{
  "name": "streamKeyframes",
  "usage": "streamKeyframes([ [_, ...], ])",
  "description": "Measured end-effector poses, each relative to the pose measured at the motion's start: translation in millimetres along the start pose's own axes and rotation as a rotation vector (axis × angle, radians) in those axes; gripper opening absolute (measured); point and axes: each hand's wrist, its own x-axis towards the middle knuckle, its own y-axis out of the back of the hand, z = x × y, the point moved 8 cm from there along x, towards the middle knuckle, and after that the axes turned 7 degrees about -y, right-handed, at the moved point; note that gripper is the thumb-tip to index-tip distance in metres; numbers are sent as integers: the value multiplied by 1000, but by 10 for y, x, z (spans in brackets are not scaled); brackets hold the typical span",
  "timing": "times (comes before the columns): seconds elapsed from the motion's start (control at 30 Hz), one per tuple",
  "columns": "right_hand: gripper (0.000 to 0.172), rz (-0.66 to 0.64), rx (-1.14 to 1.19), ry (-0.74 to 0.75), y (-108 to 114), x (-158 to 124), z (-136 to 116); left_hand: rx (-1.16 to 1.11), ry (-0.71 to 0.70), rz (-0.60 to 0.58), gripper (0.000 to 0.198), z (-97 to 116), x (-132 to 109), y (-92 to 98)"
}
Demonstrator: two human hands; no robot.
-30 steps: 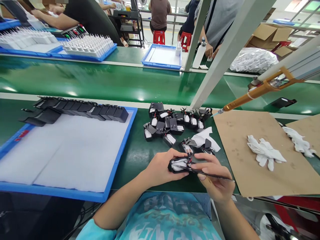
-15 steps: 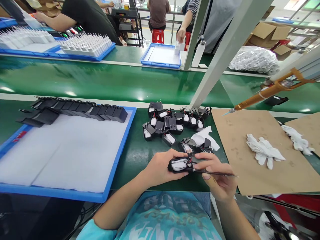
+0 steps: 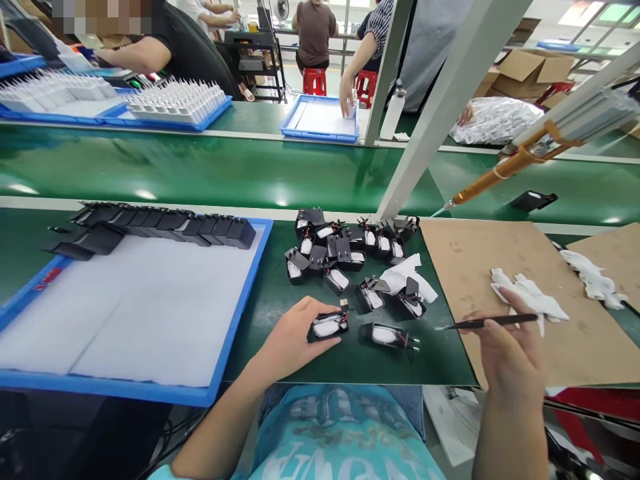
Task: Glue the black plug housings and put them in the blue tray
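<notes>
My left hand (image 3: 290,340) grips a small open black plastic housing (image 3: 327,327) between thumb and fingers, low over the green table. A white insert and a small connector show in it. Just right of it, a similar black housing (image 3: 385,335) lies on its own, with metal prongs at its right end. My right hand (image 3: 513,353) holds black tweezers (image 3: 495,322) over the brown cardboard, their tip pointing left. Several more open housings (image 3: 337,250) with white inserts and wires are heaped behind my left hand, beside a crumpled white cloth (image 3: 413,279).
A blue-rimmed tray (image 3: 210,353) on the left bears a row of black housings (image 3: 165,223). White gloves (image 3: 530,297) lie on the cardboard (image 3: 470,250). An orange dispenser (image 3: 490,177) hangs at right by a slanted post (image 3: 430,133). Co-workers sit beyond the green belt (image 3: 200,160).
My hands were together at one housing. Now my right hand is farther right with the tweezers, and my left has shifted left. A housing now lies alone on the table between them.
</notes>
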Motion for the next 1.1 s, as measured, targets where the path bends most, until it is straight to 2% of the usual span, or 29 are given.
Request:
streamKeyframes([
  [0.07, 70, -13, -160, -196, 185, 76, 229, -5, 95, -36, 30, -141, -103, -42],
  [0.17, 94, -174, -411, -346, 239, 102, 459, -33, 179, -80, 36, -247, -163, -66],
  [0.23, 92, -333, -527, -333, 137, 91, 531, -53, 190, -83, 46, -243, -119, -38],
  [0.3, 83, -448, -615, -285, 15, 89, 575, -92, 181, -98, 48, -203, -34, -28],
  [0.4, 72, -492, -756, -237, -107, 128, 630, -214, 136, -166, 36, -116, 79, -117],
  [0.47, 68, -491, -820, -207, -167, 157, 632, -277, 101, -163, 29, -85, 113, -174],
  [0.53, 66, -488, -849, -192, -208, 181, 612, -263, 70, -96, 27, -96, 115, -183],
  [0.6, 62, -434, -840, -175, -200, 244, 555, -186, 32, -23, 26, -113, 96, -165],
  [0.67, 60, -253, -722, -101, -109, 392, 396, -72, -10, 8, 26, -105, 72, -146],
  [0.77, 76, 72, -439, 68, 108, 669, 79, 116, -70, -22, 29, -27, 42, -114],
  [0.83, 85, 155, -328, 143, 159, 874, -92, 209, -101, -65, 33, 52, 10, -93],
  [0.97, 95, 72, -195, 135, 37, 1321, -314, 274, -133, -120, 41, 151, -104, -90],
  [1.1, 101, -30, -139, 61, -159, 1617, -383, 320, -139, -18, 40, 132, -196, -109],
])
